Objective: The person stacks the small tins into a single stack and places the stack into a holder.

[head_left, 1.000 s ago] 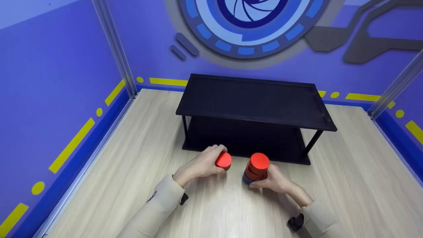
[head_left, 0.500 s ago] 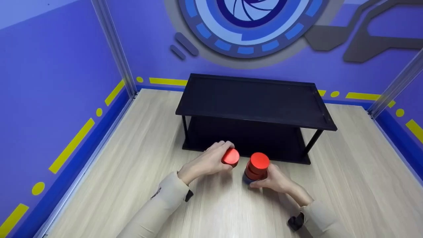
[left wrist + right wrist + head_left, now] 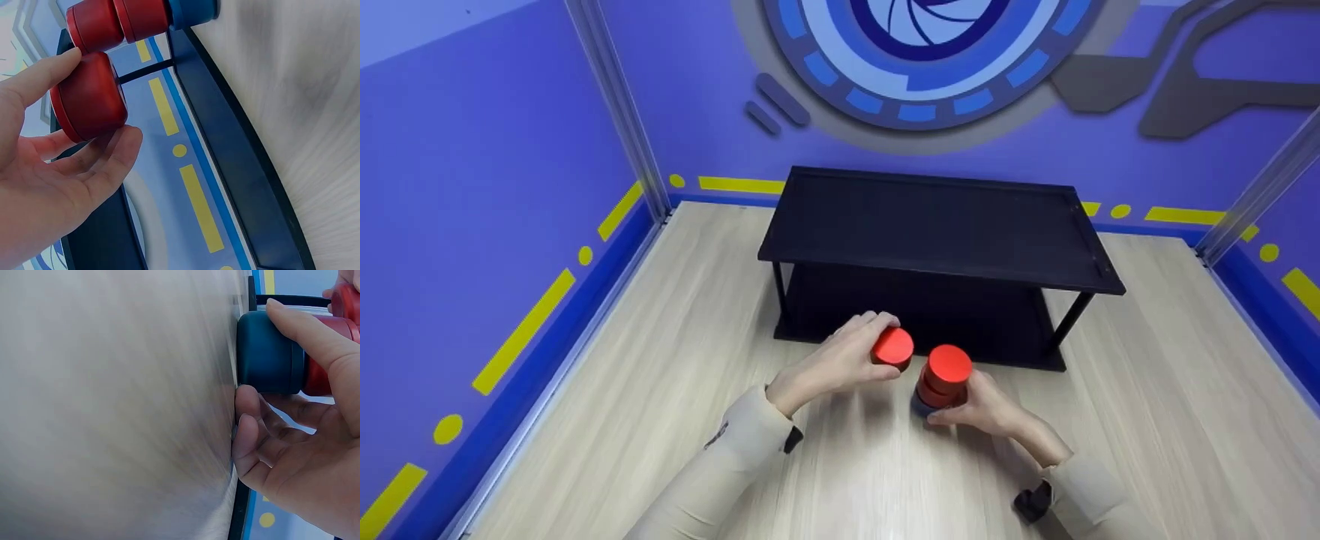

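My left hand [image 3: 840, 361] pinches a small red round tin [image 3: 90, 98] between thumb and fingertips, raised above the table just left of a stack. The upright stack has a blue tin [image 3: 267, 354] at the bottom, standing on the table. Two more red tins sit on it, the top one [image 3: 949, 364] showing its flat round lid in the head view. My right hand [image 3: 990, 405] holds the stack low from the right, thumb on the blue tin and fingers curled along its other side. In the head view the blue tin is mostly hidden.
Behind the hands stands a black two-tier shelf [image 3: 945, 225], its lower tier [image 3: 915, 307] just beyond the stack. The wooden table [image 3: 675, 337] is bounded by blue-purple walls [image 3: 495, 172] at the left, back and right.
My left hand has carried its red tin to the right and slightly up and away, closer to the stack. The right hand and the stack have stayed where they were.
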The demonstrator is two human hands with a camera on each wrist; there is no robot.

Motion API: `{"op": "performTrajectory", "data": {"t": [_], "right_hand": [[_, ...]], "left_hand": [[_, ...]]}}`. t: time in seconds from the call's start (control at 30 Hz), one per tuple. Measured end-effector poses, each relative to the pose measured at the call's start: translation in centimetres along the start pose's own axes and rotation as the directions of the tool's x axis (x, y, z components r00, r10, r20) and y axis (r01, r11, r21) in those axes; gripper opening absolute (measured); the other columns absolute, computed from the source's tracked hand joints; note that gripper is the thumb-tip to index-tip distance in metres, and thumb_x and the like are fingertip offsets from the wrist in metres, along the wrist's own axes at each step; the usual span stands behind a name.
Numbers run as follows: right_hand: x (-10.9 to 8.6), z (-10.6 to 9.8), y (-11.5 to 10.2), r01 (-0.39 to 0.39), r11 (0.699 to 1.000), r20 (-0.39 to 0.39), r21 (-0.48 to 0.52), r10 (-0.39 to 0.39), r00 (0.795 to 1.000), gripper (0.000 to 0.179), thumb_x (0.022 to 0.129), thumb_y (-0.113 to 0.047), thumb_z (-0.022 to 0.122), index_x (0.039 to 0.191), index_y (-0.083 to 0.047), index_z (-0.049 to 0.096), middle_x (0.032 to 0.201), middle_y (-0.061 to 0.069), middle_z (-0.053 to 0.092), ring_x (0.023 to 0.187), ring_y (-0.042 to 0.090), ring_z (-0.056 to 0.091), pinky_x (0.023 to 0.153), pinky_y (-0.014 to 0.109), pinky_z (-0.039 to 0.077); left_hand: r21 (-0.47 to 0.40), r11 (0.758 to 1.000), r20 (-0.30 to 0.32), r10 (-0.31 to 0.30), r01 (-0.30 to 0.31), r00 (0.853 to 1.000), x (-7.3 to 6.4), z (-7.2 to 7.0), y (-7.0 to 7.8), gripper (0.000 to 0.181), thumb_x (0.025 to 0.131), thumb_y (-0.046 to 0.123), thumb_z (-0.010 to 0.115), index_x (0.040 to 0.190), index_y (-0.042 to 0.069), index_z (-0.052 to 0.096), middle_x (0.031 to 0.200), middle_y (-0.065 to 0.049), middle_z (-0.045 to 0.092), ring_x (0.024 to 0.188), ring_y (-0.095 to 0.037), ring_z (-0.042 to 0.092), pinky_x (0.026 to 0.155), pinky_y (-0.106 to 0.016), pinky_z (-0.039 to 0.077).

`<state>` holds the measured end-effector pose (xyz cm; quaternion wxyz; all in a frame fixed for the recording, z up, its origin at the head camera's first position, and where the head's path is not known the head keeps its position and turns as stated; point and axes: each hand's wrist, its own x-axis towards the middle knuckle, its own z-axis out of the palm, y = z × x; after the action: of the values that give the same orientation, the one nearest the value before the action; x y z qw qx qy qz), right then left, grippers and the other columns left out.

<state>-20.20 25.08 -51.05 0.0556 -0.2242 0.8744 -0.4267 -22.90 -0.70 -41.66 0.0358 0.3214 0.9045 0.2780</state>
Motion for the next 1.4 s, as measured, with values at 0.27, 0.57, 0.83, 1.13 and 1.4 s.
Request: {"op": "performTrajectory", "data": {"t": [0.27, 0.57, 0.83, 1.13, 1.4], "right_hand": [[0.0, 0.0, -0.3, 0.009, 1.000, -0.001, 0.016, -0.009, 1.000, 0.062, 0.071, -0.028, 0.085, 0.125, -0.014, 0.056, 0.117, 0.000, 0.065, 0.107, 0.013, 0.061, 0.095, 0.031, 0.047], [0.1, 0.1, 0.2, 0.013, 1.000, 0.004, -0.001, -0.013, 1.000, 0.062, 0.072, -0.030, 0.084, 0.124, -0.010, 0.057, 0.116, 0.003, 0.066, 0.106, 0.012, 0.061, 0.095, 0.030, 0.048], [0.0, 0.0, 0.2, 0.024, 1.000, 0.000, 0.002, -0.024, 1.000, 0.066, 0.072, -0.029, 0.084, 0.127, -0.009, 0.055, 0.118, 0.004, 0.065, 0.108, 0.012, 0.061, 0.096, 0.030, 0.047], [-0.2, 0.2, 0.2, 0.039, 0.999, -0.021, -0.018, -0.039, 0.999, 0.068, 0.072, -0.030, 0.084, 0.129, -0.008, 0.053, 0.118, 0.004, 0.066, 0.107, 0.013, 0.062, 0.097, 0.031, 0.047], [-0.1, 0.1, 0.3, 0.048, 0.999, -0.024, 0.006, -0.048, 0.999, 0.071, 0.072, -0.028, 0.085, 0.130, -0.005, 0.051, 0.120, 0.006, 0.064, 0.109, 0.012, 0.061, 0.097, 0.029, 0.047]], "left_hand": [[-0.047, 0.999, -0.023, -0.004, 0.003, 1.000, 0.2, -0.5, 0.7, 0.058, 0.082, 0.037, 0.075, 0.130, 0.019, 0.050, 0.114, 0.001, 0.057, 0.102, -0.015, 0.053, 0.085, -0.031, 0.046], [-0.064, 0.997, -0.062, 0.036, -0.040, 0.997, 0.7, -0.6, 1.5, 0.060, 0.082, 0.043, 0.073, 0.132, 0.019, 0.049, 0.113, 0.003, 0.057, 0.100, -0.013, 0.054, 0.084, -0.031, 0.046], [-0.087, 0.993, -0.099, 0.074, -0.083, 0.992, 1.3, -0.6, 2.5, 0.059, 0.084, 0.042, 0.072, 0.133, 0.018, 0.049, 0.114, 0.003, 0.056, 0.099, -0.012, 0.055, 0.085, -0.030, 0.048], [-0.091, 0.991, -0.100, 0.091, -0.100, 0.991, 2.0, 0.3, 3.4, 0.060, 0.084, 0.043, 0.071, 0.133, 0.017, 0.049, 0.114, 0.004, 0.056, 0.100, -0.011, 0.055, 0.085, -0.029, 0.049], [-0.070, 0.993, -0.095, 0.089, -0.096, 0.991, 2.4, 0.7, 4.2, 0.062, 0.084, 0.046, 0.070, 0.134, 0.018, 0.049, 0.115, 0.004, 0.056, 0.103, -0.011, 0.054, 0.088, -0.030, 0.049]]}}
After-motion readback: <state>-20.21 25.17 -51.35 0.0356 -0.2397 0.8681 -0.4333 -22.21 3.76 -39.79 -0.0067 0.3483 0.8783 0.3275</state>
